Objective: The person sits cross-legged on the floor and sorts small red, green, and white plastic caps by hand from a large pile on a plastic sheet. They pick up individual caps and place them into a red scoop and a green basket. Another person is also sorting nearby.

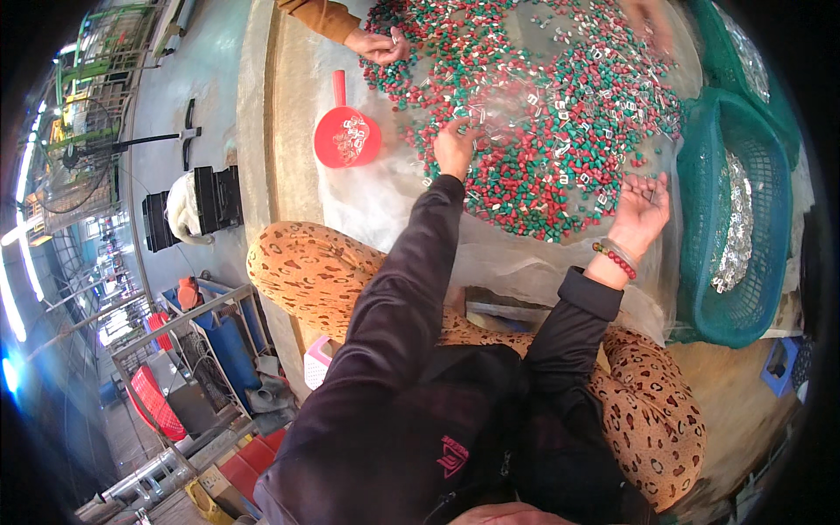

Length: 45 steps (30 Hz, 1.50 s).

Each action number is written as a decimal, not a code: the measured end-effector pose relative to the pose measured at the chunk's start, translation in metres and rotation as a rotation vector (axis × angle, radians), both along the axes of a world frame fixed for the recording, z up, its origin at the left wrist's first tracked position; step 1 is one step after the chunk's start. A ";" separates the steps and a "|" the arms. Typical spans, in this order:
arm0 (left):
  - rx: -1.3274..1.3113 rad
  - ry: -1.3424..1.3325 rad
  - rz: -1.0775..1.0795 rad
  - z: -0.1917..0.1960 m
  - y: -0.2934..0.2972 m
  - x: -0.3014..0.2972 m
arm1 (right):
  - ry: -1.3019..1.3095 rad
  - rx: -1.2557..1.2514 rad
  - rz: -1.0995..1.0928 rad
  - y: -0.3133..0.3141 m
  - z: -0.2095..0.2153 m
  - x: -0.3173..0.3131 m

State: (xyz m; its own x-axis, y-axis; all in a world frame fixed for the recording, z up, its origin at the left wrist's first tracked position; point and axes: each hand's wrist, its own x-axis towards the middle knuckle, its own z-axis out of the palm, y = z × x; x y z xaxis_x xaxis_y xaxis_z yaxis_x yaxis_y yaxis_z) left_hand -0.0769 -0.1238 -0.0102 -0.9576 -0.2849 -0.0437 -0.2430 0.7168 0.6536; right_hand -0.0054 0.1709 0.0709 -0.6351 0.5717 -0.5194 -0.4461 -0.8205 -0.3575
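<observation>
A wide heap of small red and green pieces (525, 179), mixed with small silvery metal buckle-like pieces (564, 109), covers the plastic sheet in front of me. My left hand (454, 147) is at the heap's near left side, fingers bent together against the pieces; what they pinch is too small to make out. At the right edge of the heap, my right hand (643, 210) is turned palm up, its fingers loosely curled and apart. Nothing shows clearly in that palm. A beaded bracelet (617, 258) circles the right wrist.
A red dipper (325, 144) with metal pieces stands left of the heap. To the right, a green basket (781, 201) holds many silvery pieces (733, 227). Across the heap are another person's hand (378, 45) and a blurred second hand (649, 24). A rack (223, 350) stands at lower left.
</observation>
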 end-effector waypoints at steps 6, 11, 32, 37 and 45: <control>-0.218 -0.015 -0.394 -0.016 0.003 -0.023 | -0.063 0.041 0.013 0.009 -0.010 0.006; -0.222 -0.095 -0.261 -0.032 0.003 -0.014 | -0.066 0.026 -0.002 0.013 -0.015 0.011; 0.024 -0.159 -0.299 0.008 0.003 -0.018 | -0.013 -0.028 0.014 -0.001 -0.001 0.000; -0.151 -0.068 -0.378 -0.003 0.041 -0.054 | -0.049 -0.020 -0.013 0.008 -0.012 0.006; 0.038 -0.043 -0.297 -0.014 0.046 -0.036 | 0.013 -0.015 0.018 0.009 -0.023 0.009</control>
